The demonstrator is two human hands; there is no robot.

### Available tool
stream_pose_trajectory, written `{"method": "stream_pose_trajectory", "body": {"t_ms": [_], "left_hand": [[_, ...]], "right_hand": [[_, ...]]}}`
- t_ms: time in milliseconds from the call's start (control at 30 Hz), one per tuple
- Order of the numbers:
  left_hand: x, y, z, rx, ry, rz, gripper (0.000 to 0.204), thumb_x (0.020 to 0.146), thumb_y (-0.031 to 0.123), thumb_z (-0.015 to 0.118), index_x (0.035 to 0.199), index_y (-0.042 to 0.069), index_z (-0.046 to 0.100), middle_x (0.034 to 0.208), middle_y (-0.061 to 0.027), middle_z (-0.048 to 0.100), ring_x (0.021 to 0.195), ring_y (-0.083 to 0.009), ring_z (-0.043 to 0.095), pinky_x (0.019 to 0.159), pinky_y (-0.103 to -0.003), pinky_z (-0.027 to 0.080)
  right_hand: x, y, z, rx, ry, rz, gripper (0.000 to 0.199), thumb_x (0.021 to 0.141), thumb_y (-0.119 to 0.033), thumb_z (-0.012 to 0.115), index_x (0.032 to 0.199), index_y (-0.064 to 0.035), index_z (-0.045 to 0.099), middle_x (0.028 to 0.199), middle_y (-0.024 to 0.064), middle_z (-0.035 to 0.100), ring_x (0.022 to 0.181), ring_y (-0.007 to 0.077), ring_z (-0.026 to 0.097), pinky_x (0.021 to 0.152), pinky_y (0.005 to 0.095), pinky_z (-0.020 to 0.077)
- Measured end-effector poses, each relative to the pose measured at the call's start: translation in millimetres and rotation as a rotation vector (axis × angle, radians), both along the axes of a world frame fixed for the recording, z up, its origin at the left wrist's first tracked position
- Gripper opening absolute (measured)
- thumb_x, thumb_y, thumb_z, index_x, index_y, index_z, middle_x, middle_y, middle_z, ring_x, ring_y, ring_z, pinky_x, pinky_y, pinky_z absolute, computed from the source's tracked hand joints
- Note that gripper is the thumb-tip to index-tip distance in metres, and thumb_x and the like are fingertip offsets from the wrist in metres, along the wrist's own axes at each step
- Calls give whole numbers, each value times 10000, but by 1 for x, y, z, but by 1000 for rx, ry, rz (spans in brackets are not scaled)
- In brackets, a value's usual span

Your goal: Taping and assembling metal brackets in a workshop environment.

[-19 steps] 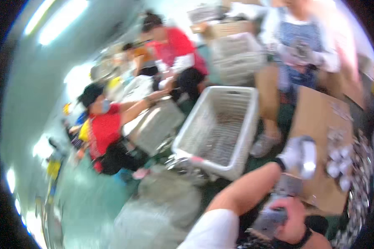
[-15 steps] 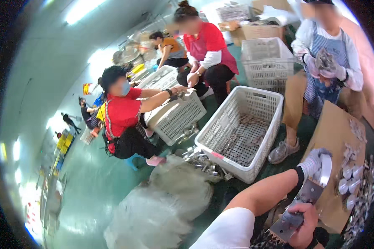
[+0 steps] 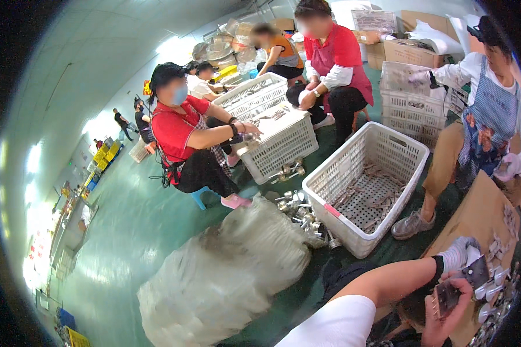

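Low at the right, my bare right hand (image 3: 450, 315) is closed around a dark toothed metal plate (image 3: 447, 298). A flat metal part (image 3: 478, 272) shows beyond its fingers; I cannot tell whether both are one piece. Above it, my left hand (image 3: 458, 253), in a striped light glove, is closed at the far end of the metal, beside a white edge. Its fingertips are mostly hidden. Under both hands lies a cardboard sheet (image 3: 474, 222) with small metal pieces (image 3: 496, 246) and round shiny metal parts (image 3: 486, 309) on it.
A white crate (image 3: 362, 248) with flat metal pieces inside stands ahead. Left of it lie loose metal parts (image 3: 298, 214) and a large plastic sack (image 3: 226, 272). A seated person in an apron (image 3: 489, 124) is close at right; people in red (image 3: 179, 130) work around other crates (image 3: 281, 144).
My view has swung, so the scene sits differently. The metal plate has turned and my hands are closer together. The person at right has stretched one arm toward the stacked crates.
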State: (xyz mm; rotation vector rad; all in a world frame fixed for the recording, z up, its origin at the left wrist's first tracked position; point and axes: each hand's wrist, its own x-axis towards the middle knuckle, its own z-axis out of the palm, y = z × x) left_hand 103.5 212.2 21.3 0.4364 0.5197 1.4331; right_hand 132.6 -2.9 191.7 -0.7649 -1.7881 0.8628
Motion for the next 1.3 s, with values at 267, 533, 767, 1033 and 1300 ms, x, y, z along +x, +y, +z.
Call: {"method": "stream_pose_trajectory", "body": {"t_ms": [267, 533, 767, 1033, 1300], "left_hand": [[-23, -52, 65, -152, -218, -282, 244, 805, 277, 475, 770, 70, 598, 705, -65, 606, 564, -204, 532, 566, -327, 443], [-96, -63, 84, -11, 190, -209, 271, 851, 145, 429, 973, -6, 618, 903, -109, 628, 800, -213, 606, 783, -341, 487], [-71, -57, 89, -33, 233, -201, 278, 843, 110, 422, 982, -63, 591, 957, -169, 621, 869, -274, 599, 817, -362, 484], [-85, -59, 84, -33, 186, -326, 261, 846, 64, 421, 1002, -45, 599, 998, -146, 621, 865, -242, 610, 781, -342, 500], [-76, -59, 97, -53, 262, -290, 288, 857, 150, 405, 995, -32, 581, 923, -150, 624, 784, -259, 622, 720, -342, 528]], "right_hand": [[10, -1, 12, -74, 78, -102, 175, 779, -185, 523, 870, -36, 508, 874, 88, 542, 830, 191, 539, 760, 317, 453], [-2, 26, 28, -257, 175, -56, 152, 773, -17, 579, 896, -70, 507, 940, 66, 571, 875, 137, 544, 781, 269, 449], [26, 39, -6, -255, 131, -139, 259, 742, 48, 620, 914, -67, 465, 1051, 105, 575, 919, 145, 555, 794, 276, 471], [22, 42, -13, -989, 922, 115, 217, 707, 38, 615, 865, -55, 498, 1043, 98, 593, 925, 174, 569, 787, 298, 458], [17, 40, -15, -722, 614, -22, 123, 859, -144, 463, 796, -57, 522, 1039, 59, 541, 783, 119, 498, 694, 257, 442]]}}
